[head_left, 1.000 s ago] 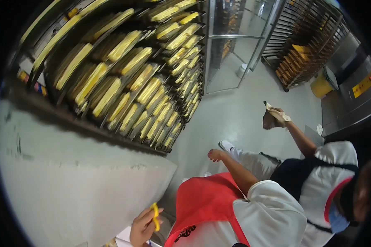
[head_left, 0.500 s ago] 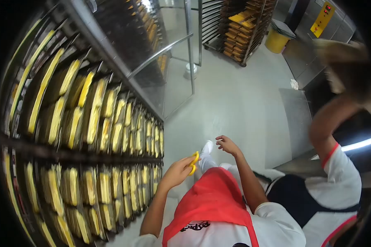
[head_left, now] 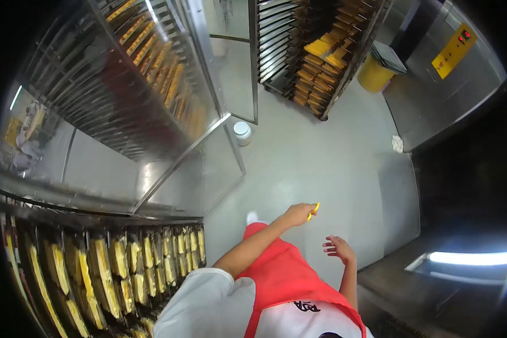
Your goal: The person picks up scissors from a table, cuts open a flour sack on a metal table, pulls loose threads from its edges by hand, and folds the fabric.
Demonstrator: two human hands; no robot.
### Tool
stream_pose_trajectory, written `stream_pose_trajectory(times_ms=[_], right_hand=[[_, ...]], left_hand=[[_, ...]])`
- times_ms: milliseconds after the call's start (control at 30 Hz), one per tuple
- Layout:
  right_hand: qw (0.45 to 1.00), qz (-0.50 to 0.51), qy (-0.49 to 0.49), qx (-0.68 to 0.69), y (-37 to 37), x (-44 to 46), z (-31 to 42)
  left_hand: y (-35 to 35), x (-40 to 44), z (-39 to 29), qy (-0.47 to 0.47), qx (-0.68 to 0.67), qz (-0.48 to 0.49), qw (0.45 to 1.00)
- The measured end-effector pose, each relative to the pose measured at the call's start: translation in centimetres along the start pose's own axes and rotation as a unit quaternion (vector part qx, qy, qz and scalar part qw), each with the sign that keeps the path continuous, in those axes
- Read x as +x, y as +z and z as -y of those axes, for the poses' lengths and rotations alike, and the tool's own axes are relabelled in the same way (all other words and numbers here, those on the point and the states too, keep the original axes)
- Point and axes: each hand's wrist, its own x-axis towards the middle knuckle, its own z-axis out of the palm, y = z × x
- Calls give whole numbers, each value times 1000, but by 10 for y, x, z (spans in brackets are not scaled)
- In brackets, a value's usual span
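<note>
My left hand (head_left: 298,215), out over the floor in front of my red apron (head_left: 287,262), is closed around a pair of yellow-handled scissors (head_left: 314,211). Only the yellow loops show past the fingers; the blades are hidden. Lower and to the right, my right hand (head_left: 338,248) hangs with its fingers apart, holding nothing and touching nothing. At the lower left stands a rack (head_left: 36,211) with rows of long yellow-topped pieces (head_left: 104,270), nearest to my left arm.
A glass-panelled metal frame (head_left: 180,160) reflects racks at the left. Further off are a wheeled rack (head_left: 349,76) with browned pieces, a yellow bin (head_left: 373,73), a white tub (head_left: 242,133), and a yellow control panel (head_left: 454,52). A dark metal surface with a light reflection lies at right.
My view and body have turned, and my left hand has swung right with the scissors. The loaded rack sits lower in view. The co-worker at the right is out of view.
</note>
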Motion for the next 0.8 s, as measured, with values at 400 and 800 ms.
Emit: stream_pose_trajectory(times_ms=[400,800], right_hand=[[976,-86,115,163,-111,280,-120],[975,-111,143,130,-187,448,346]], left_hand=[[-224,390,233,-105,-239,-311,914],[-539,659,382,-350,-192,-339,852]])
